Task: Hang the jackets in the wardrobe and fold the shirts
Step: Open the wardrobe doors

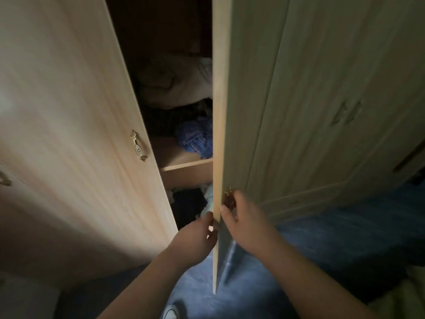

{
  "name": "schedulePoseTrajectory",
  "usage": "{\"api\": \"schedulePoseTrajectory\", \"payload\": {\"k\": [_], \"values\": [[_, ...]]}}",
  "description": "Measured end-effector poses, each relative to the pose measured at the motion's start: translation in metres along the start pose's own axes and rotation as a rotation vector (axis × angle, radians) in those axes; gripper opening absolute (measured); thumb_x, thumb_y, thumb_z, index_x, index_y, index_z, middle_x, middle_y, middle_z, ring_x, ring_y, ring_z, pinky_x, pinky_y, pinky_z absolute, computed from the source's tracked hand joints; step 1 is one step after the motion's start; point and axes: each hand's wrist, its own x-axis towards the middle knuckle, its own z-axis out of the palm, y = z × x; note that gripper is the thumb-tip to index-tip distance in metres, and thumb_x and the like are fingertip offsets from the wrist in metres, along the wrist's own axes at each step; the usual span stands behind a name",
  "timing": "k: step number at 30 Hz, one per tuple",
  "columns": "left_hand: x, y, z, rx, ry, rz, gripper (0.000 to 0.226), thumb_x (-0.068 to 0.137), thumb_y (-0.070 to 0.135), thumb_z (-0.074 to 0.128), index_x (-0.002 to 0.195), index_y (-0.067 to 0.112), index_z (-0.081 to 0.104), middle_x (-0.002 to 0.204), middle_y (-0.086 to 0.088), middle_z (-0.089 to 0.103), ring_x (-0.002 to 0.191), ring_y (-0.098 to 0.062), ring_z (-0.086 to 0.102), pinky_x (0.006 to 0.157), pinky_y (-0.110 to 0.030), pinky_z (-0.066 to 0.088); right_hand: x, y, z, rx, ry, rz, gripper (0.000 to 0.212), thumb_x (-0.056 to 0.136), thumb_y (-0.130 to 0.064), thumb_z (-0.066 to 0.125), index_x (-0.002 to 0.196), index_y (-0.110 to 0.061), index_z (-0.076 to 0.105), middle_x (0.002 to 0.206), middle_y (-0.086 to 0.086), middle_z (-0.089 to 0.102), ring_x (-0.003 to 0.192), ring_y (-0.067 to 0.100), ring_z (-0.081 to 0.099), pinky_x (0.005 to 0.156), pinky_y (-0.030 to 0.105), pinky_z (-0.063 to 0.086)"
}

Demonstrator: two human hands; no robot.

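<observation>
I stand before a light-wood wardrobe whose right door (219, 111) is swung out edge-on toward me. My right hand (241, 219) grips the brass handle (228, 199) on that door's front face. My left hand (197, 236) holds the door's edge from the inner side, fingers curled round it. The left door (69, 134) stands partly open with its own handle (138, 146). Inside, a pale bundle of cloth (177, 81) and a blue garment (195, 139) lie on a shelf (186, 165). Darker clothes (190, 203) sit below. No jacket or shirt is in my hands.
Blue carpet (322, 238) covers the floor. A shoe (172, 313) shows at the bottom edge. More wardrobe panels (333, 111) run along the right. A pale cloth (404, 295) lies at the lower right corner.
</observation>
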Motion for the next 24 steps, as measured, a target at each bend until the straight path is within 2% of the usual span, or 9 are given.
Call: {"api": "schedulePoseTrajectory", "payload": {"k": [1, 3, 7, 12, 15, 18, 20, 22, 24], "values": [[-0.001, 0.015, 0.011, 0.04, -0.031, 0.025, 0.022, 0.095, 0.038, 0.047, 0.116, 0.032, 0.047, 0.103, 0.013, 0.067, 0.087, -0.008, 0.066, 0.075, -0.032, 0.055, -0.014, 0.011, -0.012, 0.009, 0.022, 0.013, 0.027, 0.087, -0.062, 0.044, 0.105, -0.041, 0.045, 0.095, -0.019, 0.058, 0.082, -0.002, 0.059, 0.069, 0.024, 0.048], [0.003, 0.045, 0.03, 0.086, -0.101, 0.067, 0.034, 0.094, 0.038, 0.045, 0.128, 0.031, 0.046, 0.119, 0.013, 0.066, 0.102, -0.014, 0.065, 0.086, -0.035, 0.054, -0.038, 0.031, -0.039, 0.03, 0.066, 0.05, 0.033, 0.081, -0.061, 0.051, 0.105, -0.04, 0.046, 0.098, -0.019, 0.059, 0.084, -0.002, 0.059, 0.073, 0.024, 0.051], [0.02, 0.1, 0.064, 0.193, -0.226, 0.129, 0.047, 0.098, 0.039, 0.044, 0.143, 0.034, 0.036, 0.142, 0.009, 0.053, 0.126, -0.016, 0.053, 0.1, -0.032, 0.045, -0.066, 0.067, -0.096, 0.06, 0.118, 0.161, 0.032, 0.081, -0.051, 0.056, 0.107, -0.033, 0.052, 0.097, -0.013, 0.065, 0.088, 0.004, 0.065, 0.082, 0.039, 0.057], [0.023, 0.126, 0.093, 0.346, -0.369, 0.106, 0.054, 0.099, 0.039, 0.043, 0.15, 0.028, 0.03, 0.15, 0.001, 0.043, 0.134, -0.024, 0.044, 0.105, -0.037, 0.04, -0.08, 0.097, -0.149, 0.004, 0.157, 0.349, 0.022, 0.093, -0.037, 0.056, 0.105, -0.02, 0.052, 0.097, -0.002, 0.065, 0.087, 0.012, 0.063, 0.085, 0.044, 0.056], [0.017, 0.115, 0.097, 0.369, -0.407, 0.061, 0.057, 0.099, 0.041, 0.044, 0.152, 0.029, 0.028, 0.152, 0.002, 0.04, 0.135, -0.022, 0.042, 0.109, -0.038, 0.037, -0.092, 0.097, -0.164, -0.08, 0.151, 0.381, 0.028, 0.094, -0.035, 0.056, 0.117, -0.021, 0.049, 0.111, -0.001, 0.063, 0.098, 0.016, 0.063, 0.09, 0.04, 0.054], [0.012, 0.097, 0.088, 0.37, -0.365, -0.006, 0.059, 0.097, 0.045, 0.045, 0.152, 0.03, 0.029, 0.152, 0.004, 0.041, 0.135, -0.02, 0.042, 0.109, -0.037, 0.038, -0.114, 0.082, -0.16, -0.31, 0.139, 0.318, 0.043, 0.091, -0.045, 0.051, 0.129, -0.028, 0.04, 0.117, -0.007, 0.057, 0.103, 0.013, 0.059, 0.086, 0.034, 0.055], [0.01, 0.086, 0.077, 0.35, -0.307, -0.057, 0.059, 0.096, 0.047, 0.046, 0.15, 0.032, 0.031, 0.15, 0.005, 0.043, 0.133, -0.02, 0.044, 0.108, -0.037, 0.04, -0.121, 0.065, -0.149, -0.416, 0.154, 0.171, 0.047, 0.09, -0.051, 0.046, 0.133, -0.034, 0.035, 0.122, -0.01, 0.055, 0.108, 0.012, 0.056, 0.087, 0.031, 0.054], [0.008, 0.076, 0.061, 0.349, -0.227, -0.098, 0.055, 0.094, 0.048, 0.047, 0.146, 0.034, 0.036, 0.144, 0.007, 0.048, 0.127, -0.019, 0.049, 0.105, -0.038, 0.044, -0.113, 0.049, -0.133, -0.417, 0.152, 0.007, 0.051, 0.091, -0.05, 0.045, 0.138, -0.039, 0.029, 0.137, -0.013, 0.049, 0.123, 0.013, 0.05, 0.095, 0.034, 0.051], [0.007, 0.067, 0.042, 0.345, -0.155, -0.116, 0.048, 0.093, 0.045, 0.048, 0.138, 0.033, 0.042, 0.133, 0.007, 0.055, 0.118, -0.018, 0.055, 0.1, -0.04, 0.048, -0.094, 0.04, -0.112, -0.453, 0.113, -0.08, 0.058, 0.094, -0.049, 0.043, 0.146, -0.037, 0.021, 0.153, -0.009, 0.036, 0.138, 0.018, 0.037, 0.107, 0.04, 0.041]]}}
